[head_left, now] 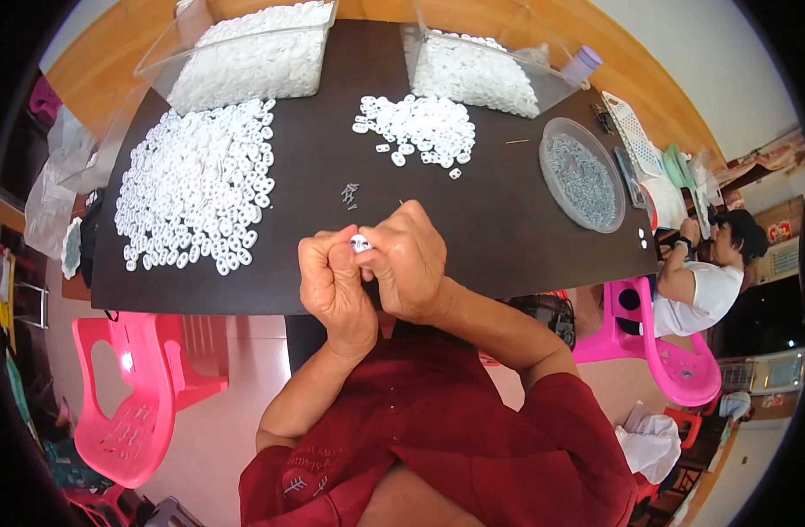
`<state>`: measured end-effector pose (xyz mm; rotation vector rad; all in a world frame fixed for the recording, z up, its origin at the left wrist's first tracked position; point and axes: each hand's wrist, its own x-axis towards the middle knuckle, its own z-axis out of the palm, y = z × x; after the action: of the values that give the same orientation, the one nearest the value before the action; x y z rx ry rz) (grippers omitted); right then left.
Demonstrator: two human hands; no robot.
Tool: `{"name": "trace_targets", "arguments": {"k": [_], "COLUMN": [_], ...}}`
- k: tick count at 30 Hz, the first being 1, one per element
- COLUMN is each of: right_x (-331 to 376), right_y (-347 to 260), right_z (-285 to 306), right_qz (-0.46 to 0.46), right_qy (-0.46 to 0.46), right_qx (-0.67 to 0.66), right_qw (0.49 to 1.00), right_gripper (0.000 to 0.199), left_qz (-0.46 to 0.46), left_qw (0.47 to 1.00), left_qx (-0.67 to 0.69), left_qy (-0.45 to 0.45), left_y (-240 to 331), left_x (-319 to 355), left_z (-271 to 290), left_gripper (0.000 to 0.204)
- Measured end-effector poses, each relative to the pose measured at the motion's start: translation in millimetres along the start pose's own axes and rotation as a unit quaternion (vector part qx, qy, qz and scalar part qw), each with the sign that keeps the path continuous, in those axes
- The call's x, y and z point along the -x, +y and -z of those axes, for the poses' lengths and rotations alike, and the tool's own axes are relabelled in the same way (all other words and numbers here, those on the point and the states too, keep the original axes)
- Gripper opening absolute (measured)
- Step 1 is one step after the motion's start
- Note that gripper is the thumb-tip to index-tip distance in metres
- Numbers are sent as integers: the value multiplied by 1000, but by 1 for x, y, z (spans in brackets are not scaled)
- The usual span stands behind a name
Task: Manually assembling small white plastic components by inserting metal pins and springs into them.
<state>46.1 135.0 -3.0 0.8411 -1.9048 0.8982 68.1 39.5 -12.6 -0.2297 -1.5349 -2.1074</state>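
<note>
Both hands meet over the near side of the dark table (310, 189). My left hand (332, 281) is closed, its thumb and fingertips pinching a small white two-holed plastic piece (359, 242). From the other side my right hand (411, 263) grips the same piece, fingers curled in. Whether a screw sits in the piece cannot be made out. Just beyond the hands lies a small heap of grey screws (350, 194). To the left spreads a large pile of white two-holed pieces (192, 184); a smaller pile of white pieces (420, 127) lies farther off.
Two clear bins (319, 66) (556, 88) full of white pieces stand at the back. A round plastic tub (609, 226) of screws sits at right. Pink chairs (148, 395) (631, 338) flank the table. Another person (705, 281) sits at far right.
</note>
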Motion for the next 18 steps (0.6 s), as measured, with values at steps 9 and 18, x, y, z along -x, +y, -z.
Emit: {"name": "trace_targets", "arguments": {"k": [9,18], "right_x": [-13,-15], "right_y": [-13,-21], "right_z": [-2,-3], "right_qz": [3,6], "right_qy": [29,28], "right_qx": [-3,-17], "right_qw": [1000,999], "right_gripper": [27,24], "left_qz": [-14,-69], "left_qw": [999,996], "left_qx": [37,41], "left_qy": [-20,-29], "left_y": [19,24], "left_x": [-5,-2], "left_z": [5,7], "left_gripper": [18,15]}}
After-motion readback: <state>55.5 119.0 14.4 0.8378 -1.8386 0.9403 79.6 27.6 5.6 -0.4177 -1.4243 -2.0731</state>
